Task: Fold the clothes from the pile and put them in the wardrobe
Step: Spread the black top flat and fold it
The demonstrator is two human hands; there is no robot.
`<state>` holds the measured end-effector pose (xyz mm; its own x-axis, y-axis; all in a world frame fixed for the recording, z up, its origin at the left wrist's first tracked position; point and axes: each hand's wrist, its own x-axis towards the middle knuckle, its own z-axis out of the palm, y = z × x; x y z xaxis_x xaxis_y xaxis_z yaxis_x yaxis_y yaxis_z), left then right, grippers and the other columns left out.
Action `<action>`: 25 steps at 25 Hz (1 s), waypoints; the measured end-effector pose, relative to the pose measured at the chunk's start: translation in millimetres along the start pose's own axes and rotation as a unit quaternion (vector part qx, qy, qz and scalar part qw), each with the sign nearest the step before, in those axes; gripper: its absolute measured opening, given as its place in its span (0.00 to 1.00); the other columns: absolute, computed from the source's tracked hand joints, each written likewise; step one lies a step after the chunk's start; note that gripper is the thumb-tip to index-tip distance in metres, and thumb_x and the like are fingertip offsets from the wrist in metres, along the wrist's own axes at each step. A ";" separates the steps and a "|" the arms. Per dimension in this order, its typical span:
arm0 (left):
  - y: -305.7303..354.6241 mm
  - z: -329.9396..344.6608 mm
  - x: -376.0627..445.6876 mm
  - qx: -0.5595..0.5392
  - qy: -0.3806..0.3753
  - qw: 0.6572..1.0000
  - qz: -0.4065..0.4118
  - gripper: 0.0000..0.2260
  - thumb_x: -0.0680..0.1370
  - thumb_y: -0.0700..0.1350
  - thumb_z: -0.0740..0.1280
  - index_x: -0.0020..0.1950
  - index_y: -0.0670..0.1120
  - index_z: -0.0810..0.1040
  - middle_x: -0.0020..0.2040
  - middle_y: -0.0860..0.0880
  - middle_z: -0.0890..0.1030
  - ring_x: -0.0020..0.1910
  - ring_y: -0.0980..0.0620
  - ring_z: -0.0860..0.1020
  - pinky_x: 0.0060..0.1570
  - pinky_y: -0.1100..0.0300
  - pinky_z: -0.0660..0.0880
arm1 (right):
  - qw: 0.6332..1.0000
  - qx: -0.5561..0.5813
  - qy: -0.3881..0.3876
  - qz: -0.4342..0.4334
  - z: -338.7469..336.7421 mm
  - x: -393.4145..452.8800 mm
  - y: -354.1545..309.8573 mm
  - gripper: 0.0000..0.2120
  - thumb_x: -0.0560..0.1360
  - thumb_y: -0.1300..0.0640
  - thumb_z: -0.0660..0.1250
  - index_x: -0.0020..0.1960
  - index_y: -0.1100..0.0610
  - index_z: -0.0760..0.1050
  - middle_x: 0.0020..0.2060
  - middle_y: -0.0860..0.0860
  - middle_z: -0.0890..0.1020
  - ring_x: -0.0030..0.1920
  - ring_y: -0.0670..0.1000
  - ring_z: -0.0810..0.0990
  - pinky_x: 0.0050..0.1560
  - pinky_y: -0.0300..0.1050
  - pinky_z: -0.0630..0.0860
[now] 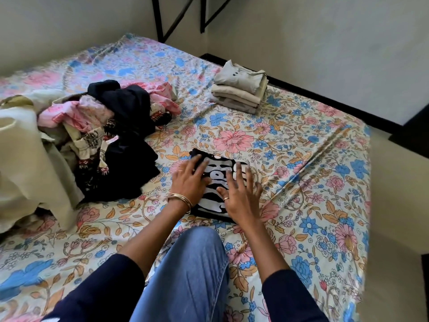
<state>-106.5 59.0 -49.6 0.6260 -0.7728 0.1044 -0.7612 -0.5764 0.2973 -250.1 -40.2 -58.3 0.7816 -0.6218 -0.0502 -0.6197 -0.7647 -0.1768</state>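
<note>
A black T-shirt with a white print [216,182] lies folded into a small rectangle on the flowered bed sheet [301,182], right in front of me. My left hand [189,180] presses flat on its left half, fingers straight and spread. My right hand [240,194] lies flat on its right half, fingers spread too. At the left of the bed sits a loose pile of unfolded clothes [104,126]: pink, navy, black and cream pieces. A stack of folded beige garments [239,89] stands at the far right of the bed.
My knee in blue jeans [185,275] rests on the bed just below the shirt. A large cream cloth [27,159] hangs over the left edge. The bed ends at the right, with floor [399,194] and walls beyond. Black metal bars [176,17] stand at the back.
</note>
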 end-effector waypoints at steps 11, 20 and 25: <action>0.1 8.4 -5.2 -0.064 -0.057 0.987 -0.133 0.32 0.79 0.60 0.60 0.78 0.52 0.51 0.78 0.45 0.51 0.76 0.46 0.56 0.69 0.43 0.61 | 0.990 -0.033 -0.105 -0.092 -2.5 -0.8 4.1 0.55 0.60 0.18 0.38 0.78 0.47 0.36 0.75 0.50 0.31 0.75 0.55 0.29 0.64 0.64 0.20; -4.8 -54.7 5.7 -0.419 -0.228 0.792 -0.380 0.14 0.77 0.49 0.69 0.46 0.38 0.74 0.36 0.44 0.81 0.34 0.49 0.80 0.35 0.60 0.79 | 0.990 -0.075 0.020 -0.116 2.6 -16.3 -38.0 0.42 0.71 0.30 0.63 0.76 0.53 0.59 0.70 0.55 0.71 0.68 0.59 0.71 0.68 0.63 0.66; 18.8 -77.2 26.1 -0.618 -0.222 0.636 -0.405 0.08 0.78 0.39 0.66 0.41 0.39 0.70 0.29 0.46 0.74 0.20 0.55 0.72 0.18 0.66 0.72 | 0.982 0.111 0.138 -0.061 -5.4 -17.1 -44.7 0.32 0.68 0.55 0.76 0.69 0.60 0.71 0.49 0.56 0.84 0.45 0.57 0.83 0.47 0.54 0.79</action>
<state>-91.4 48.5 31.9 0.4090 -0.5120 -0.7554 0.6680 -0.3960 0.6301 -236.2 3.7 -44.2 0.7810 -0.5737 0.2470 -0.4683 -0.7995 -0.3761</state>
